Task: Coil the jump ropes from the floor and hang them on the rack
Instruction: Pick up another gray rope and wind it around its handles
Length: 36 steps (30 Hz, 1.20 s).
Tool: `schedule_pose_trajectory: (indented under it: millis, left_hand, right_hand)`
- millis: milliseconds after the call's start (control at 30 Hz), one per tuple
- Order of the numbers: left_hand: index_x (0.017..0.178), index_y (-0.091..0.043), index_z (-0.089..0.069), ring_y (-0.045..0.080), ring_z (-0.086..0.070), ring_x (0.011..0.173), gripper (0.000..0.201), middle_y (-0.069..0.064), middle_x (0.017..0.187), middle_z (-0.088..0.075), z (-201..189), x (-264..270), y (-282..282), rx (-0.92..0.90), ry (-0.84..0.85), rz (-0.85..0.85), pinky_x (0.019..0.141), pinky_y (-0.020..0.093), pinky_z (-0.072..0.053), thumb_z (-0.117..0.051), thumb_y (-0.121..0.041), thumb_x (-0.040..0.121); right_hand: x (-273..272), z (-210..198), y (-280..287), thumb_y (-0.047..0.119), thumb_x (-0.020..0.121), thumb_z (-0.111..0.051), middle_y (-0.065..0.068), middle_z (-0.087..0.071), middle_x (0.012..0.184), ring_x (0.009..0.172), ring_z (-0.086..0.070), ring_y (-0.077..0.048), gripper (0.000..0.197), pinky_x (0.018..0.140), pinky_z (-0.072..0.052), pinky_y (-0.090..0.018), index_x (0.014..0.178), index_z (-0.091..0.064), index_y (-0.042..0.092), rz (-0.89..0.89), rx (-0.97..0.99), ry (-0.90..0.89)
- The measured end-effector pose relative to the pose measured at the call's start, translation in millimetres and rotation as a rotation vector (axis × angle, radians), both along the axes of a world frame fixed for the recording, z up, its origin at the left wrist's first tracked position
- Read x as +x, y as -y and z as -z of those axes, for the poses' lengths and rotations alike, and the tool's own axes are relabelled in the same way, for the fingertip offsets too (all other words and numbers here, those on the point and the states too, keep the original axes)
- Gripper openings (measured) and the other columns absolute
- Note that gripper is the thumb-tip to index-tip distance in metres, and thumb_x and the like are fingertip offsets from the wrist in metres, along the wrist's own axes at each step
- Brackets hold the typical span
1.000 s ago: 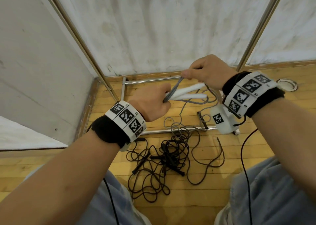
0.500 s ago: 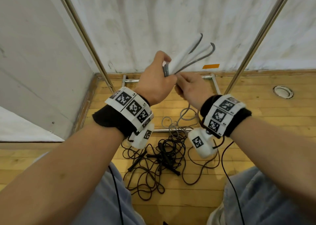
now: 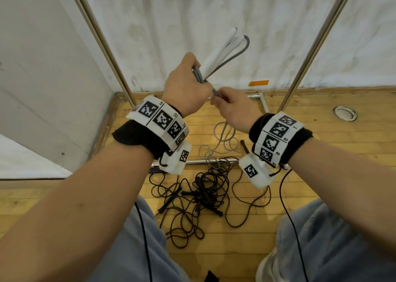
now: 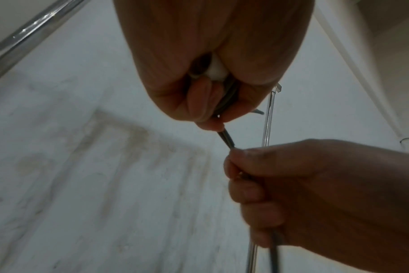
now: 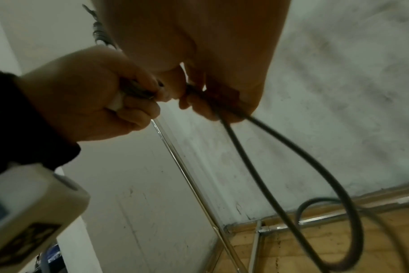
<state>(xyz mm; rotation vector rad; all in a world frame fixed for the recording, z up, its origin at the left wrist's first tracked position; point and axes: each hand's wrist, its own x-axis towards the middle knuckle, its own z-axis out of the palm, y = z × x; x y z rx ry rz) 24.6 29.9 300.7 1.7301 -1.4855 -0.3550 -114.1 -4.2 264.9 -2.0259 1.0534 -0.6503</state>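
Note:
My left hand [image 3: 188, 82] grips the two white handles [image 3: 220, 52] of a grey jump rope together with a folded loop of its cord [image 3: 237, 53], pointing up toward the wall. Just below and right of it, my right hand [image 3: 231, 106] pinches the same grey cord [image 4: 227, 137] a short way from the left fist. From the right hand the cord hangs down in loose loops [image 5: 315, 166] to the floor [image 3: 222, 140]. Black jump ropes [image 3: 199, 193] lie tangled on the wooden floor between my knees. The metal rack's uprights [image 3: 102, 41] [image 3: 317, 46] rise on both sides.
The rack's base bars [image 3: 212, 160] lie on the floor just behind the tangle. A white wall stands close behind and a grey wall on the left. A round floor fitting [image 3: 345, 113] sits at the right. My knees in blue trousers [image 3: 334, 243] frame the bottom.
Both hands rose from low over the floor; the handles swung from pointing right to pointing up. My right hand went from above the handles to the cord just below the left fist.

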Motion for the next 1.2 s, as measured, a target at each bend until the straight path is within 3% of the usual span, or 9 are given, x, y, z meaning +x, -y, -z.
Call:
schedule_pose_trajectory:
  millis: [167,300,433,567,700,800,933,1067,1200]
  left_hand:
    - [0.093,-0.016,-0.036,0.009,-0.042,0.055,0.029,-0.008,0.067,-0.043,3.3,6.2,-2.0,-0.007,0.041,-0.049,0.046,0.023,-0.029,-0.061,-0.015,0.078]
    - [0.092,-0.018,-0.036,0.008,-0.043,0.056,0.027,-0.009,0.066,-0.044,4.8,8.0,-1.4,-0.057,0.036,-0.090,0.047,0.023,-0.029,-0.059,-0.017,0.078]
    - [0.093,-0.021,-0.038,0.016,-0.047,0.058,0.023,-0.009,0.068,-0.044,7.5,19.1,1.4,-0.051,0.052,-0.123,0.050,0.027,-0.035,-0.054,-0.013,0.078]
    - [0.097,-0.018,-0.040,0.025,-0.051,0.067,0.026,-0.003,0.073,-0.046,14.5,27.8,6.2,0.037,0.201,-0.142,0.054,0.029,-0.036,-0.057,-0.009,0.080]
    - [0.096,-0.018,-0.036,0.025,-0.051,0.067,0.035,0.000,0.077,-0.050,20.9,24.7,10.4,0.056,0.354,-0.082,0.055,0.031,-0.032,-0.067,-0.025,0.083]
    - [0.093,-0.017,-0.036,0.023,-0.047,0.060,0.042,-0.005,0.067,-0.043,23.8,24.9,11.1,0.089,0.363,-0.093,0.054,0.030,-0.033,-0.069,-0.038,0.078]
    - [0.092,-0.015,-0.035,0.020,-0.044,0.055,0.035,-0.002,0.064,-0.039,32.4,27.2,10.5,0.208,0.454,-0.118,0.050,0.030,-0.032,-0.064,-0.031,0.080]
    - [0.092,-0.016,-0.033,0.014,-0.040,0.053,0.025,-0.003,0.065,-0.041,49.5,20.8,8.8,0.261,0.528,-0.029,0.044,0.028,-0.022,-0.055,-0.025,0.086]
    - [0.092,-0.015,-0.034,0.015,-0.039,0.054,0.023,-0.004,0.066,-0.040,55.1,22.0,6.6,0.309,0.537,-0.025,0.046,0.030,-0.024,-0.051,-0.030,0.088]
  right_hand:
    - [-7.9,-5.9,7.8,0.033,0.097,-0.045,0.003,-0.051,0.064,0.060,-0.053,-0.013,0.031,0.057,-0.038,-0.028,0.069,-0.050,0.021,-0.014,-0.064,-0.102]
    - [-4.0,2.5,3.7,0.032,0.100,-0.038,0.007,-0.054,0.074,0.074,-0.063,-0.015,0.025,0.060,-0.040,-0.027,0.078,-0.048,0.024,-0.050,0.041,-0.147]
    - [-0.4,2.4,0.8,0.022,0.100,-0.039,0.003,-0.043,0.059,0.057,-0.048,-0.018,0.023,0.058,-0.041,-0.029,0.085,-0.056,0.017,-0.023,0.061,-0.055]
    - [6.4,-11.2,-7.2,0.020,0.099,-0.040,0.009,-0.038,0.055,0.041,-0.038,0.000,0.028,0.048,-0.028,-0.018,0.076,-0.056,0.018,-0.054,-0.009,0.019]
    - [7.7,-32.5,-6.8,0.023,0.097,-0.044,0.008,-0.034,0.049,0.037,-0.038,-0.003,0.035,0.050,-0.044,-0.026,0.063,-0.052,0.019,-0.040,0.049,0.162]
    - [4.9,-33.7,-11.3,0.020,0.095,-0.049,0.003,-0.033,0.055,0.045,-0.040,-0.008,0.030,0.053,-0.054,-0.030,0.072,-0.056,0.002,-0.116,0.079,0.053]
    - [5.0,-27.2,-20.1,0.024,0.097,-0.047,0.005,-0.036,0.056,0.050,-0.034,-0.012,0.031,0.049,-0.030,-0.017,0.068,-0.052,0.012,-0.201,-0.036,-0.170]
    - [4.7,-29.0,-26.9,0.029,0.096,-0.047,0.006,-0.039,0.053,0.047,-0.035,-0.008,0.036,0.046,-0.027,-0.019,0.061,-0.046,0.022,-0.217,-0.104,-0.233]
    - [-0.7,-31.8,-26.4,0.024,0.095,-0.050,0.005,-0.035,0.055,0.046,-0.032,-0.008,0.033,0.047,-0.028,-0.018,0.065,-0.049,0.010,-0.187,-0.133,-0.189]
